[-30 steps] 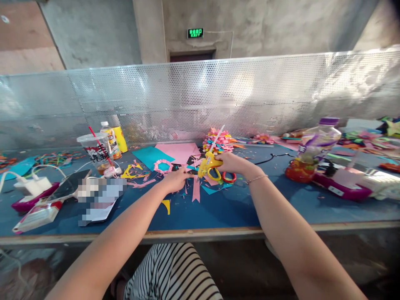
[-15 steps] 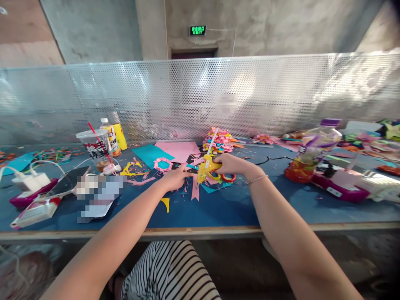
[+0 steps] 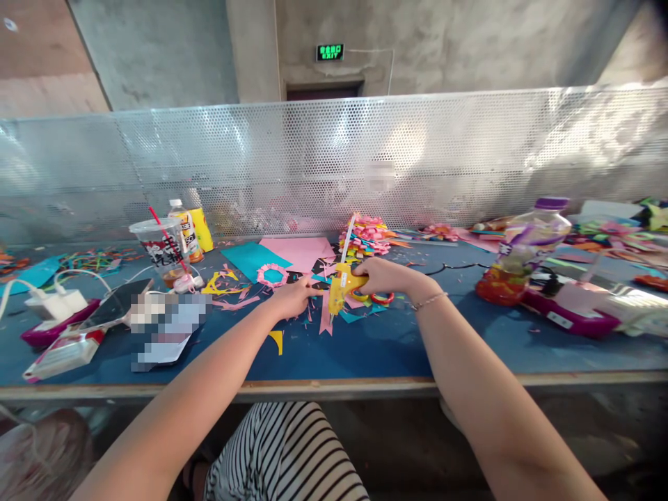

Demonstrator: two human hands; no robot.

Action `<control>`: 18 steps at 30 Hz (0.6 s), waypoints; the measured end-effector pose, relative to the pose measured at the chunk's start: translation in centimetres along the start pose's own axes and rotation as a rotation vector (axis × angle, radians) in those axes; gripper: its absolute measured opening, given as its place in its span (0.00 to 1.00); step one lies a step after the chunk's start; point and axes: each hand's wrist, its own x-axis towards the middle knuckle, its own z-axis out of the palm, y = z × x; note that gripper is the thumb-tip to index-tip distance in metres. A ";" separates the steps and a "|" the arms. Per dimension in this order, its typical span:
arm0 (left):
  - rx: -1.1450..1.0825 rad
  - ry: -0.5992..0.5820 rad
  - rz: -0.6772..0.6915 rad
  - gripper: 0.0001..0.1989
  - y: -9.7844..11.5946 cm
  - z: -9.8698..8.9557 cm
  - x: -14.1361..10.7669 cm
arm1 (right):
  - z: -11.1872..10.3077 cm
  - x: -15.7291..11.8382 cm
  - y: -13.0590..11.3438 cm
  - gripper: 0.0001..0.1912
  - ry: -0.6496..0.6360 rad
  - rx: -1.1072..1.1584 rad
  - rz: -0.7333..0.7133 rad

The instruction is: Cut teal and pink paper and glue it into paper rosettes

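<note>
My right hand (image 3: 376, 275) is closed around the handle of a yellow hot glue gun (image 3: 340, 287). A white glue stick (image 3: 348, 236) juts up from the gun's back end, and its nozzle points down over a pink paper ribbon (image 3: 325, 317) with a notched end. From the left, my left hand (image 3: 293, 298) reaches in with its fingers pinched at the ribbon's upper end. Just beyond that hand lies a pink ruffled paper ring (image 3: 272, 275). Scissors with a red and yellow handle (image 3: 382, 298) rest partly hidden behind my right hand.
Behind the work stand a pile of paper flowers (image 3: 367, 235), blue paper (image 3: 250, 261) and pink paper (image 3: 300, 252). A plastic cup (image 3: 159, 243), a phone (image 3: 170, 334) and a power strip (image 3: 57, 325) are on the left. A bottle (image 3: 522, 250) stands right. Perforated metal panel (image 3: 323, 160) closes the back.
The glue gun has turned slightly, its glue stick now leaning more upright and its nozzle shifted a little to the right. My left hand has stayed at the ribbon.
</note>
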 end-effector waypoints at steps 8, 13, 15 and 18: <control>-0.022 0.007 -0.002 0.25 0.1 -0.1 0.0 | -0.3 -0.3 1.9 0.08 0.079 0.020 0.110; -0.029 0.009 -0.003 0.25 0.3 -0.3 -0.1 | -0.9 -0.8 4.3 0.12 0.146 0.001 0.231; -0.042 0.014 -0.007 0.26 0.2 -0.3 0.0 | -1.0 -1.0 5.3 0.10 0.181 0.009 0.263; -0.111 0.028 -0.017 0.25 0.1 0.0 0.2 | -0.8 -1.3 6.8 0.10 0.227 0.043 0.376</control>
